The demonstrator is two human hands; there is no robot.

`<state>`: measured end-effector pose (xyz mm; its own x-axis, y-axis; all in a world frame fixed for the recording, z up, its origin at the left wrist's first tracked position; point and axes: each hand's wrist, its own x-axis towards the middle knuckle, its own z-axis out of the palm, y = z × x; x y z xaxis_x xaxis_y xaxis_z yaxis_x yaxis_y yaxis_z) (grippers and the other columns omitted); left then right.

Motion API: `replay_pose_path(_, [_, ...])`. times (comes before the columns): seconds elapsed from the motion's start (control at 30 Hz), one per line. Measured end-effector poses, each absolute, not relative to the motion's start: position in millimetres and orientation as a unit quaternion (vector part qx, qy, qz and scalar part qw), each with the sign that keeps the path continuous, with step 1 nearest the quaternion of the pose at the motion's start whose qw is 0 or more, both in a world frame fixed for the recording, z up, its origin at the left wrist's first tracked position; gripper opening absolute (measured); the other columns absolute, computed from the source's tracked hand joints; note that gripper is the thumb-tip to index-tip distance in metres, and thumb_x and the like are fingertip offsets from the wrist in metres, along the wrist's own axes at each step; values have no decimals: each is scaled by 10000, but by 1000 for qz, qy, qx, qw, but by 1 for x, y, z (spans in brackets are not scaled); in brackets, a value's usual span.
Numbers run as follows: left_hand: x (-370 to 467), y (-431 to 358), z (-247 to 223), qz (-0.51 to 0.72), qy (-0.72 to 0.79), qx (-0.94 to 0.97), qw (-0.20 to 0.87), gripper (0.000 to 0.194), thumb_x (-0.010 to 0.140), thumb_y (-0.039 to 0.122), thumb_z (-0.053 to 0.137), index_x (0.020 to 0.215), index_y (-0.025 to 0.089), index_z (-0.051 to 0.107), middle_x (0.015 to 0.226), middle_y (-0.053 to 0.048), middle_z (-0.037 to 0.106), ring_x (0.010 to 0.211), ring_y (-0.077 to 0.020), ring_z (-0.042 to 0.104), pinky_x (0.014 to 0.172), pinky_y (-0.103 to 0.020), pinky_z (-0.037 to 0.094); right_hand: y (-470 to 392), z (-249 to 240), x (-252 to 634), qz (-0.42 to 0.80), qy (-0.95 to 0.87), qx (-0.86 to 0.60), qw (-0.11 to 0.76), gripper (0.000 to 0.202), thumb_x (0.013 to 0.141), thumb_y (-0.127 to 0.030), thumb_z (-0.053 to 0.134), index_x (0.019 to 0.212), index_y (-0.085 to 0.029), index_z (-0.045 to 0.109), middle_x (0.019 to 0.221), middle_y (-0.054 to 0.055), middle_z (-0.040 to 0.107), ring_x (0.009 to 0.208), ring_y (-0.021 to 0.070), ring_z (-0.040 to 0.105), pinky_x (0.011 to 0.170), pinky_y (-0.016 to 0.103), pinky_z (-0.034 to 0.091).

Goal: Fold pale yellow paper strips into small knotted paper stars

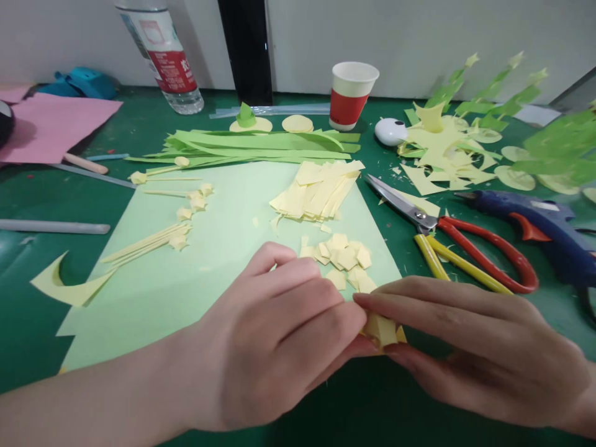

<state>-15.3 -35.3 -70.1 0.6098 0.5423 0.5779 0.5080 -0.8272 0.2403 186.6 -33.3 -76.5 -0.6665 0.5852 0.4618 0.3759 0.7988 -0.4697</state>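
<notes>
My left hand [288, 335] and my right hand [479, 347] meet at the front edge of a pale green sheet [223, 248]. Between their fingertips is a small folded piece of yellow paper [384, 330], partly hidden by the fingers. Both hands are closed on it. Just beyond lies a loose heap of small yellow paper pieces [344, 254]. Farther back on the sheet rests a stack of yellow paper strips [319, 189]. To the left are thin yellow paper stalks [149, 242], several with small star-shaped ends.
Red-handled scissors [421, 217] and a blue glue gun [535, 217] lie at the right. Green paper strips [256, 146] stretch behind the sheet. A paper cup [349, 105] and a water bottle [170, 68] stand near the wall. Yellow scraps [442, 143] and green paper plants [563, 146] occupy the back right.
</notes>
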Motion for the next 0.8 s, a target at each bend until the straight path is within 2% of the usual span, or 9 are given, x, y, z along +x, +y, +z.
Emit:
replay_pose_path(0.17, [-19, -39, -70, 310, 294, 903, 42, 103, 898, 117, 476, 818, 142, 535, 648, 26, 610, 583, -120, 474, 639, -309, 357, -31, -73, 187, 141, -917, -252, 276, 225, 948, -227, 349, 1088, -179, 518, 892, 33, 678, 686, 80, 662, 598, 106, 543])
replay_pose_path(0.4, [-18, -40, -72, 303, 286, 909, 1, 75, 879, 116, 497, 837, 110, 559, 635, 3, 596, 578, -142, 474, 596, -335, 340, -30, -74, 188, 123, -927, -247, 255, 238, 956, -207, 335, 1129, -165, 493, 964, 34, 672, 746, 86, 658, 545, 137, 529])
replay_pose_path(0.67, [-19, -46, -71, 311, 265, 910, -65, 226, 854, 19, 438, 713, 92, 599, 576, -12, 584, 546, -142, 495, 522, -341, 325, -30, -72, 183, 110, -932, -228, 258, 256, 971, -148, 263, 1094, -126, 486, 917, 44, 682, 716, 81, 655, 492, 177, 499])
replay_pose_path(0.8, [-17, -39, -69, 348, 215, 909, -79, 321, 859, 17, 393, 673, 134, 627, 538, 2, 562, 515, -117, 472, 495, -298, 354, -29, -71, 182, 116, -943, -202, 238, 257, 975, -156, 254, 1058, -115, 494, 864, 56, 688, 721, 102, 662, 518, 192, 509])
